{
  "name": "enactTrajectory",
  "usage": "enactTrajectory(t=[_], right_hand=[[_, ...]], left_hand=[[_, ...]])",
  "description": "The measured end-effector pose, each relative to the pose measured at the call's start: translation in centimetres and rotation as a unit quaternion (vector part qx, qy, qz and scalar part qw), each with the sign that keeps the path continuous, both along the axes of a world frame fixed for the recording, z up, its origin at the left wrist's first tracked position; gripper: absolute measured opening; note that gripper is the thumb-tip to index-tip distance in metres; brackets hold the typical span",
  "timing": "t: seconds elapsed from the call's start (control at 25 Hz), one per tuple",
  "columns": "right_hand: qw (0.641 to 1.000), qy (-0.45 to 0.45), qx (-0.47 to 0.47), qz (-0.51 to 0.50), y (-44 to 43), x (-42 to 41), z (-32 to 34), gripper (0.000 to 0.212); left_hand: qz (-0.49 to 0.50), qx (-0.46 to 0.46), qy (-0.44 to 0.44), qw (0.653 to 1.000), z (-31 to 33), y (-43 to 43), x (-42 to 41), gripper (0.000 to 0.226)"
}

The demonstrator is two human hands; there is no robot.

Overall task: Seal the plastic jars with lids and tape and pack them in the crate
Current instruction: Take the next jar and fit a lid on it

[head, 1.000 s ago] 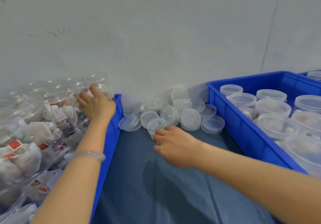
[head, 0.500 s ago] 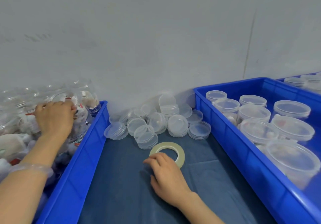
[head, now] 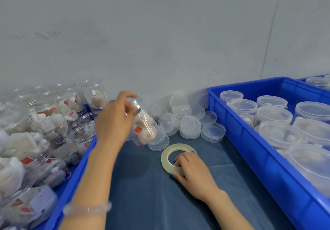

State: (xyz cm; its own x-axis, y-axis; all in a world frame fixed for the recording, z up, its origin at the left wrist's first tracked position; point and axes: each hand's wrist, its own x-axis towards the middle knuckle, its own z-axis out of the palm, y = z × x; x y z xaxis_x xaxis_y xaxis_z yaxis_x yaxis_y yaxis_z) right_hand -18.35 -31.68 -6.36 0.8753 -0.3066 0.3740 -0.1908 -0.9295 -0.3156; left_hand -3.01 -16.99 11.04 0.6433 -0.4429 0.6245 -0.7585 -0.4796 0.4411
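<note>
My left hand (head: 112, 124) is curled round a clear plastic jar (head: 144, 129), thumb and fingers at its open, threaded mouth. The jar hangs tilted above the cloth, with no lid on it, and pale sachets with a small red tag are bunched inside. A translucent beaded bracelet (head: 87, 209) sits on that wrist.

My right hand (head: 192, 169) rests low on the cloth and pinches the tape roll (head: 165, 156). The fingertips are bent into the hole and the thumb is against the outer edge. The roll is a flat, wide ring of pale yellowish tape lying on its side.

Under both is a blue-grey cloth (head: 146, 194), matte and faintly creased. Just behind the jar, against the wall, is a loose heap of round frosted lids (head: 189, 126), some stacked and some propped on edge.

To the left, a glossy blue crate (head: 78, 172) is packed with open jars (head: 44, 126) of the same sachets (my left forearm crosses its rim and hides part of it). To the right, a second blue crate (head: 250, 149) holds lidded jars (head: 275, 115) standing upright close together. Another blue bin (head: 303, 79) shows behind it.

The wall (head: 160, 33) is plain grey and scuffed. The sachets carry red tags and pale labels, but I cannot read any of the print.
</note>
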Motion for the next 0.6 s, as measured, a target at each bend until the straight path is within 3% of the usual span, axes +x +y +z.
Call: enactTrajectory(t=[0.16,0.24,0.32,0.4,0.52,0.6], right_hand=[[0.998,-0.032,0.024,-0.052,-0.6,-0.7,1.0,0.023],[0.983,-0.087,0.137,-0.083,-0.6,-1.0,1.9,0.016],[0.947,-0.149,0.260,-0.118,-0.2,-1.2,2.6,0.016],[0.906,-0.227,0.339,-0.116,0.4,-1.2,3.2,0.018],[0.891,-0.289,0.347,-0.043,1.7,-1.4,3.8,0.023],[0.897,-0.299,0.324,-0.011,2.1,-1.4,3.7,0.025]], left_hand=[[-0.029,0.062,0.027,0.997,-6.8,0.1,-3.9,0.032],[-0.038,0.055,0.048,0.997,-8.7,0.8,-4.9,0.033],[-0.046,0.061,0.045,0.996,-9.6,1.4,-5.3,0.039],[-0.037,0.108,-0.045,0.992,-9.9,1.2,-5.9,0.049],[-0.076,0.115,-0.141,0.980,-9.5,-0.8,-7.9,0.058],[-0.094,0.100,-0.098,0.986,-9.3,-2.4,-9.1,0.058]])
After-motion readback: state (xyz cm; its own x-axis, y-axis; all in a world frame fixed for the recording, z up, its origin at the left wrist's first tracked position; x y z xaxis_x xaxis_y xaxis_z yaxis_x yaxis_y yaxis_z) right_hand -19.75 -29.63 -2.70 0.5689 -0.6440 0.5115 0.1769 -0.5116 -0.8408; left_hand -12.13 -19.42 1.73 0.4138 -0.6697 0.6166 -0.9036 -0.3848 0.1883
